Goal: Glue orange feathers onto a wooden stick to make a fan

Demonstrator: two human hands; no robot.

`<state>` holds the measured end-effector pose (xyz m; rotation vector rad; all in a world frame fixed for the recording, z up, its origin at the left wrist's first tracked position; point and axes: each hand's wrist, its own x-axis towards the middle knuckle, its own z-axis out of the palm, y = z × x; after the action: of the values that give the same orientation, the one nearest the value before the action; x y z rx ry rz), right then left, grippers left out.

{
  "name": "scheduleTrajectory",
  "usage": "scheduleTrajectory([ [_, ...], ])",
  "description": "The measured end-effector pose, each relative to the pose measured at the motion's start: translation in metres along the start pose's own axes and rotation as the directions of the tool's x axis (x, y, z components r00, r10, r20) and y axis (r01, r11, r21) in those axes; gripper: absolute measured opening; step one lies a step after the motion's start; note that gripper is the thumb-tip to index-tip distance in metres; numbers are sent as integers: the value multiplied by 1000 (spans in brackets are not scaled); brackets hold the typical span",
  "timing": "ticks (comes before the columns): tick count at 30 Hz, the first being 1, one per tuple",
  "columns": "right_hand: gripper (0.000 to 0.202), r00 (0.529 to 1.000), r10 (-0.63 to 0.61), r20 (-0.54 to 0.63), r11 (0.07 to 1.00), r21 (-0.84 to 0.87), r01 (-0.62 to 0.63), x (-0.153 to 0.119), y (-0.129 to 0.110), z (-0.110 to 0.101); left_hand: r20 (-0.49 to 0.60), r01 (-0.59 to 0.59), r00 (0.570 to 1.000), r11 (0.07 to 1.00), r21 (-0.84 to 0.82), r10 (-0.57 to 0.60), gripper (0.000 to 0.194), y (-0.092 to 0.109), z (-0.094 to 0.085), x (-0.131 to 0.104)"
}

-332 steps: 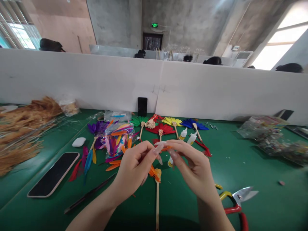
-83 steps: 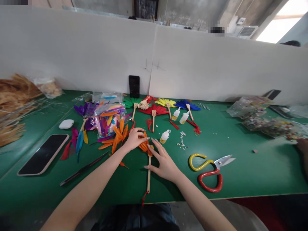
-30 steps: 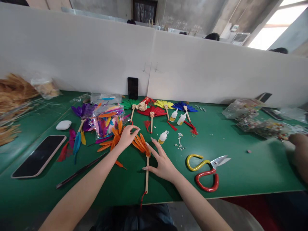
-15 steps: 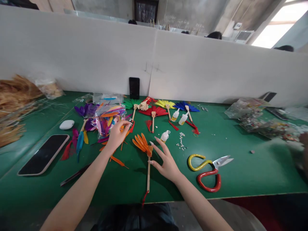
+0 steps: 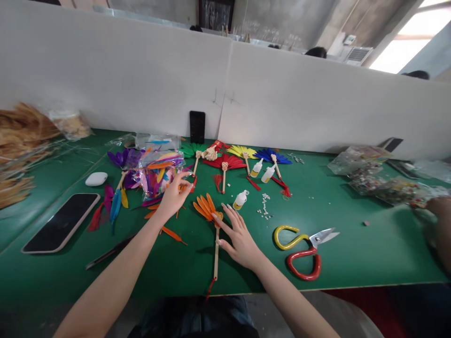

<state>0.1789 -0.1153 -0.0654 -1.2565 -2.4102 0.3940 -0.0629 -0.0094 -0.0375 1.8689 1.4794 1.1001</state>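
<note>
An orange feather fan lies on the green table before me, its pale wooden handle pointing my way with a red cord at the end. My right hand rests over it, fingers spread, with the fingertips touching the fan's head where the feathers join. To the left, my left hand hovers beside the loose orange feathers. Its thumb and fingers are curled in a pinch; anything between them is too small to make out. A small white glue bottle stands just beyond my right hand.
Finished feather fans and two more glue bottles lie farther back. Scissors and white beads are on the right. Leftward are a phone and bagged feathers. Another person's hand shows at the right edge.
My right hand has moved slightly left, and its index finger now lies on the fan's head. My left hand has stayed nearly in place, its fingertips a little higher.
</note>
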Motion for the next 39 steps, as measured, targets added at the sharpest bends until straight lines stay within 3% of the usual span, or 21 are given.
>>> scheduleTrajectory([
  [8,57,998,17,-60,999,31,-16,-1,-1,-1,88,-118,991,979,165,104,28,-5,11,-3],
  [13,78,991,86,-99,991,107,-75,-8,-6,0,103,-171,983,952,253,149,30,-9,30,-4],
  [21,98,996,89,5,995,39,-89,-8,-16,4,194,-236,964,923,303,183,35,-1,42,-4],
  [26,105,989,142,51,990,13,-143,-7,-18,6,231,-226,959,930,289,161,37,1,44,-7],
  [31,106,988,146,53,989,-5,-146,-7,-18,7,235,-143,968,958,246,84,39,-3,40,-9],
  [39,106,991,117,61,993,-34,-115,-6,-17,7,252,-71,967,987,147,32,25,-8,43,-6],
])
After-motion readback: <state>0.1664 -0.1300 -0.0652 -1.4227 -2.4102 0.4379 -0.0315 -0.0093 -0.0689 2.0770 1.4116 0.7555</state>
